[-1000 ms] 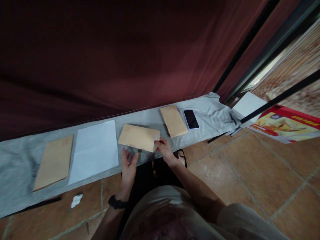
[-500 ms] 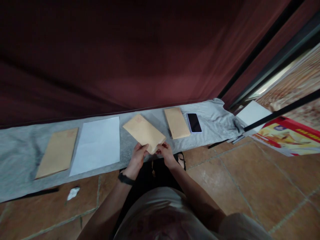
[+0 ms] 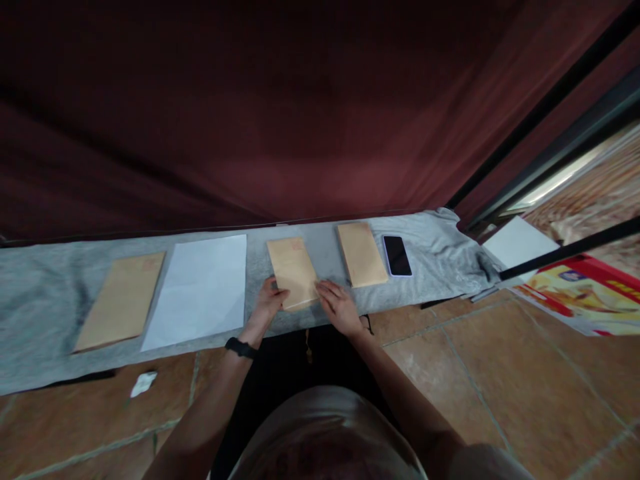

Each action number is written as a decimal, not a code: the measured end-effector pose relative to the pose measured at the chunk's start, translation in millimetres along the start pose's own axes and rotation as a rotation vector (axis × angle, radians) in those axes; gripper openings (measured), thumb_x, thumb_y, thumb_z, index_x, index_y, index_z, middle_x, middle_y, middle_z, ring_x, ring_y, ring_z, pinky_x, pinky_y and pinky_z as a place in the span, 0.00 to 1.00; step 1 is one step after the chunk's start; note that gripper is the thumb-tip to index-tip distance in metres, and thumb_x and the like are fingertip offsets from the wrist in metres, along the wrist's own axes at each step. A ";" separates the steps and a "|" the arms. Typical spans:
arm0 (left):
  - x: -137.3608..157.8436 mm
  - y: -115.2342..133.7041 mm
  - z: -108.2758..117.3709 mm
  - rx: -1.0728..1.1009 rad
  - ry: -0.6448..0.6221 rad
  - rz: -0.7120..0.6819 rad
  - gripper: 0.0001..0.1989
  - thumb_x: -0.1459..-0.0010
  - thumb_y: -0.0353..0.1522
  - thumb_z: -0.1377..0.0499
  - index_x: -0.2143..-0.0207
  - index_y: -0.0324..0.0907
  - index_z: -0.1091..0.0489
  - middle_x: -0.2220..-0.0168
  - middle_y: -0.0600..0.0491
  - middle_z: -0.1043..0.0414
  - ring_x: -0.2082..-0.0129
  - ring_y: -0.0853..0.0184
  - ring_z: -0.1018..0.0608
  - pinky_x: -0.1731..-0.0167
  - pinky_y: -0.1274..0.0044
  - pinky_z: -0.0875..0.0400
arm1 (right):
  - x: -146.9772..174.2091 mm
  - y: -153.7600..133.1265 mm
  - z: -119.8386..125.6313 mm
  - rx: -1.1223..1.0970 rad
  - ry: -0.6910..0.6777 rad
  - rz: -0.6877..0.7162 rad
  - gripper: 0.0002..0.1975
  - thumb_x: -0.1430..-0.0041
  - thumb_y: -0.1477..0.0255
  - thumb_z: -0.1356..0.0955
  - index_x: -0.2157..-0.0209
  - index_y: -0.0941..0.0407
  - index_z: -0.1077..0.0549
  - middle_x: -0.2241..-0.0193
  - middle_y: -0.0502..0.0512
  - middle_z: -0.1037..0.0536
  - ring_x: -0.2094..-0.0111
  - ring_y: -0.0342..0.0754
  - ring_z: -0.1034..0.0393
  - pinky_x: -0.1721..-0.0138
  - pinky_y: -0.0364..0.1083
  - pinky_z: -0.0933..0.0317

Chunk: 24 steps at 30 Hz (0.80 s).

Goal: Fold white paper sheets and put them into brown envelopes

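So, grey cloth (image 3: pixel 427 250), dark red curtain (image 3: pixel 280 133) behind, tiled floor (image 3: pixel 450 363). The middle envelope (image 3: pixel 295 273) sits near the cloth's front edge, pinched by the left hand (image 3: pixel 269 303); the right hand (image 3: pixel 341 309) touches its right side, can't tell if gripping. Red print (image 3: pixel 297 245) unreadable, same for yellow lettering (image 3: pixel 628 289) on the package (image 3: pixel 583 300) past the cloth's right end.

Middle envelope (image 3: pixel 294 267): on the cloth (image 3: pixel 325 241) before me, between my left hand (image 3: pixel 270 301) and right hand (image 3: pixel 339 305), touching both.
Sheet (image 3: pixel 203 287): on the cloth, left of my left hand.
Left envelope (image 3: pixel 123 300): just left of the sheet.
Right envelope (image 3: pixel 363 253): beyond my right hand, near it.
Phone (image 3: pixel 398 256): just right of that envelope.
Curtain (image 3: pixel 300 120): behind the cloth, facing me.
Scrap (image 3: pixel 143 384): on the floor (image 3: pixel 505 353), to my left.
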State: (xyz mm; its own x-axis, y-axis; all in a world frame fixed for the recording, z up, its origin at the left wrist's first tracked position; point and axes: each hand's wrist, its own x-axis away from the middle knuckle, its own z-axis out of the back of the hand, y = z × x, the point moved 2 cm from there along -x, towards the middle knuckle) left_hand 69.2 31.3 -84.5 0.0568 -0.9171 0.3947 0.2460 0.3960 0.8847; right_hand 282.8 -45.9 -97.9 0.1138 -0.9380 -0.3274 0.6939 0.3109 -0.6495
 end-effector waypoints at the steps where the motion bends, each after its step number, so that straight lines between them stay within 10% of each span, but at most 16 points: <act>1: -2.6 -0.7 3.9 -0.086 0.001 -0.029 0.26 0.46 0.27 0.38 0.44 0.42 0.37 0.70 0.55 0.22 0.72 0.63 0.19 0.73 0.75 0.25 | -0.6 0.9 -1.4 0.043 -0.046 0.043 0.17 0.29 0.71 0.37 0.43 0.50 0.26 0.40 0.54 0.26 0.38 0.53 0.35 0.36 0.56 0.40; 8: -13.2 12.8 10.7 -0.739 0.255 -0.548 0.23 0.35 0.38 0.45 0.40 0.39 0.35 0.49 0.40 0.25 0.47 0.54 0.22 0.47 0.62 0.27 | 2.3 1.5 -10.4 0.199 -0.110 0.116 0.17 0.30 0.70 0.35 0.43 0.50 0.26 0.39 0.54 0.27 0.38 0.53 0.34 0.34 0.57 0.45; 12: -51.7 36.9 -16.1 -0.896 0.108 -0.893 0.27 0.29 0.38 0.55 0.32 0.40 0.43 0.31 0.42 0.41 0.30 0.55 0.41 0.32 0.59 0.44 | 1.1 -0.4 -9.9 0.197 -0.109 0.116 0.17 0.31 0.71 0.35 0.42 0.50 0.27 0.39 0.54 0.27 0.38 0.53 0.35 0.34 0.56 0.46; 18: -135.3 58.2 -38.5 -1.131 -0.119 -0.872 0.31 0.28 0.41 0.61 0.29 0.36 0.47 0.27 0.46 0.49 0.26 0.59 0.49 0.29 0.63 0.54 | -1.8 -3.5 -6.9 0.177 -0.109 0.116 0.18 0.31 0.71 0.35 0.41 0.48 0.28 0.39 0.54 0.27 0.38 0.53 0.35 0.36 0.56 0.45; 24: -157.0 48.1 -41.0 -1.178 -0.208 -0.942 0.31 0.28 0.44 0.61 0.28 0.44 0.49 0.27 0.50 0.49 0.26 0.61 0.49 0.29 0.62 0.58 | -4.8 -6.3 -4.9 0.163 -0.134 0.096 0.19 0.31 0.71 0.35 0.41 0.49 0.28 0.40 0.54 0.27 0.39 0.53 0.35 0.37 0.56 0.45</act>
State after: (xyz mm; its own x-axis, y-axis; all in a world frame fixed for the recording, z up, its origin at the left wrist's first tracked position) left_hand 111.8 192.4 -114.1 -0.6649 -0.7439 -0.0670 0.7271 -0.6652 0.1700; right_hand 274.4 -42.6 -95.7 0.2712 -0.9205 -0.2811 0.7796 0.3814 -0.4967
